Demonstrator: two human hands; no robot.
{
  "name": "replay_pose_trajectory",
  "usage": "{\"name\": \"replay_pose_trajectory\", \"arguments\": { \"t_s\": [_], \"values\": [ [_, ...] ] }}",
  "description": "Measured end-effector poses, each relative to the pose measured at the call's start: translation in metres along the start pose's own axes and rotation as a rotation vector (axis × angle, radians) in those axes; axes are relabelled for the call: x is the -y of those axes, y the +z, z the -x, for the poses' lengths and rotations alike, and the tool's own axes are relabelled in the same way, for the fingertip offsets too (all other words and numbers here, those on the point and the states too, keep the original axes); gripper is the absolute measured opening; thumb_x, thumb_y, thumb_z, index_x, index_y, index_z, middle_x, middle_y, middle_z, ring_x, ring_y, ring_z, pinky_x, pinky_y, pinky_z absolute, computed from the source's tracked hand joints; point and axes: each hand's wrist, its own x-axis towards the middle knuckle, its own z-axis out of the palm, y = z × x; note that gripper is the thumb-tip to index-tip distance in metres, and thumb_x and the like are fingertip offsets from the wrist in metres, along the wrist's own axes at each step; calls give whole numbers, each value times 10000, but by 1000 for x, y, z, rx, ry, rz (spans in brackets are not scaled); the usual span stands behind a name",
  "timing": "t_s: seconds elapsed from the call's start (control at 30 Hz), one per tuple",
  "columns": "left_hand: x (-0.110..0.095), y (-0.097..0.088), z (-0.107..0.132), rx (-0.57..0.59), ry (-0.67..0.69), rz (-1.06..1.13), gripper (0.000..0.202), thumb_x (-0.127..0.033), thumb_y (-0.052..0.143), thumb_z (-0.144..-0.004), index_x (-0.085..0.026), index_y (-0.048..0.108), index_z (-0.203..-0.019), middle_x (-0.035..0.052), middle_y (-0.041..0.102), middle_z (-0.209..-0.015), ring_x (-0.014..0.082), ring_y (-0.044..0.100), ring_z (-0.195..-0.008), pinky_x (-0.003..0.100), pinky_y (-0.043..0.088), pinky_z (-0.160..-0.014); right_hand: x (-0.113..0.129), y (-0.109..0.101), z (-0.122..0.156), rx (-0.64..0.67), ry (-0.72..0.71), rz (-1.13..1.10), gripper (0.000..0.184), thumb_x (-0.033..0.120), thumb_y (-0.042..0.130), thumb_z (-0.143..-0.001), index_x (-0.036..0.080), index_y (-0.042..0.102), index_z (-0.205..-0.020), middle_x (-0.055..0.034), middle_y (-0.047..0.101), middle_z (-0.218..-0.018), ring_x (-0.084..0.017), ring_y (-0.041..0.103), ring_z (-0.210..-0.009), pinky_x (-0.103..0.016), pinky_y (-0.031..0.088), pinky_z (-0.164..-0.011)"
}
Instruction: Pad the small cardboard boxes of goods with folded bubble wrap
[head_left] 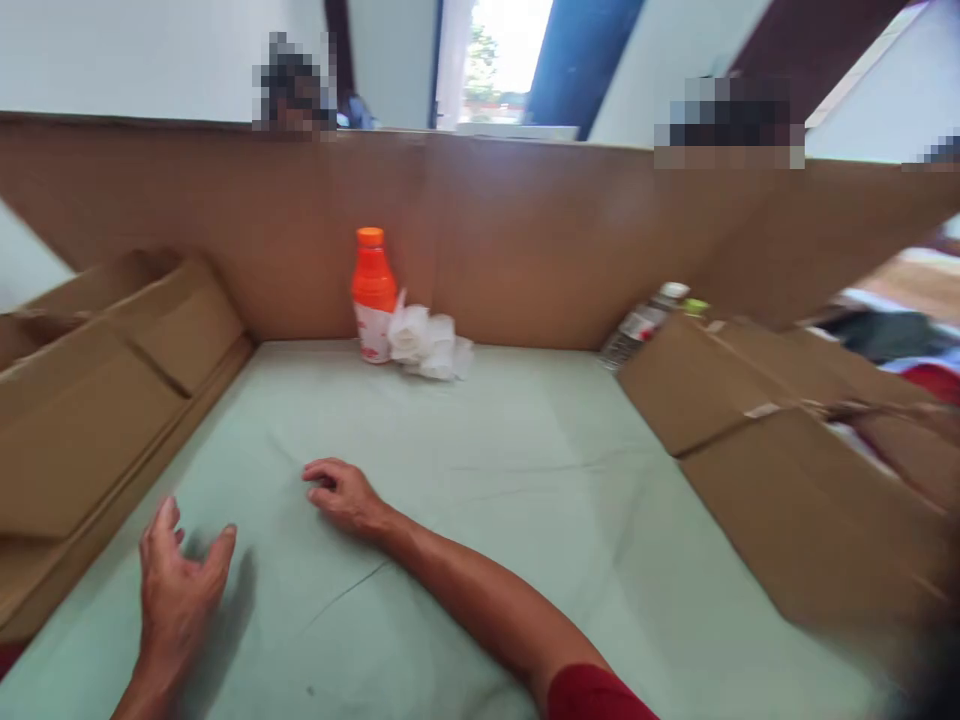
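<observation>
My left hand (178,580) is raised over the lower left of the pale green tabletop (525,570). Its thumb and fingers are apart, and nothing is between them. Further in, my right hand (345,495) reaches across from the right with its fingers loosely curved and a gap between thumb and fingers. No object shows in it. Both hands are apart from each other and from the bottle and white bundle at the back.
An orange bottle (373,295) stands at the back beside a crumpled white bundle (431,345). Cardboard panels (525,240) wall the back; cardboard boxes line the left (97,400) and right (810,530). A clear bottle (641,330) leans at back right. People are partly visible beyond.
</observation>
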Motion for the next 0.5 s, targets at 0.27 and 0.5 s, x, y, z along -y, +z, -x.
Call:
{"name": "replay_pose_trajectory", "arguments": {
  "t_s": [0.27,0.5],
  "values": [
    [-28,72,66,375,622,-127,565,-542,402,-931,-130,616,-1253,229,554,-1418,410,514,-1330,644,404,-1085,-6,-118,77,-96,61,167,169,155,720,-819,219,733,-976,-12,743,-1111,-154,686,-1036,-258,526,-909],
    [-60,104,105,340,989,-137,428,-408,496,-947,-196,606,-1303,184,527,-1476,353,512,-1343,619,407,-1073,10,-323,232,-540,212,954,297,220,586,-870,196,672,-1154,-169,614,-1355,-320,548,-1252,-535,401,-1056]
  ]
}}
